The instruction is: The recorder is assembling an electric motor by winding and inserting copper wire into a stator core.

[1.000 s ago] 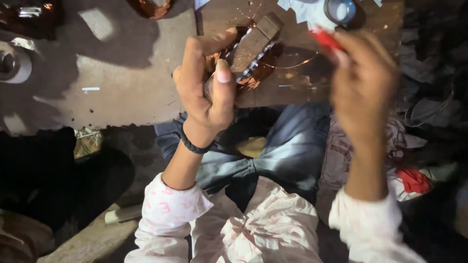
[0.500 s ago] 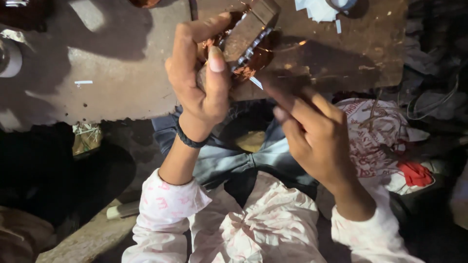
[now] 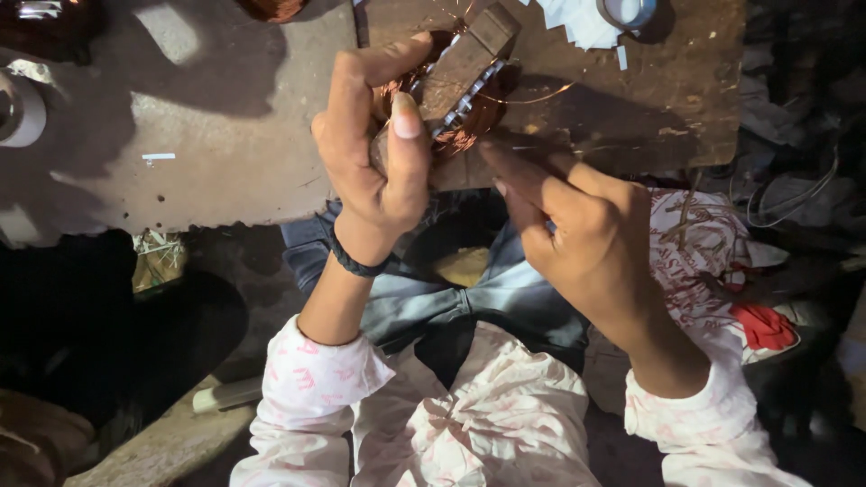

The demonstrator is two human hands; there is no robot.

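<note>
Left hand (image 3: 374, 153) is clamped around a motor stator (image 3: 460, 86) with copper windings, held just over the workbench (image 3: 225, 144). Right hand (image 3: 577, 234) pinches at the coil's lower edge, fingertips touching.

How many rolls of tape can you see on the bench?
2: one white roll at the bench's far left edge, one bluish roll at the top right, cut off by the frame. Others may lie outside the view.

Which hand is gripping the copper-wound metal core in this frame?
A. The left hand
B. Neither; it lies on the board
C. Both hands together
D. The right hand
A: the left hand is wrapped around the copper-wound core, while the right hand only reaches its fingertips toward it.
</note>
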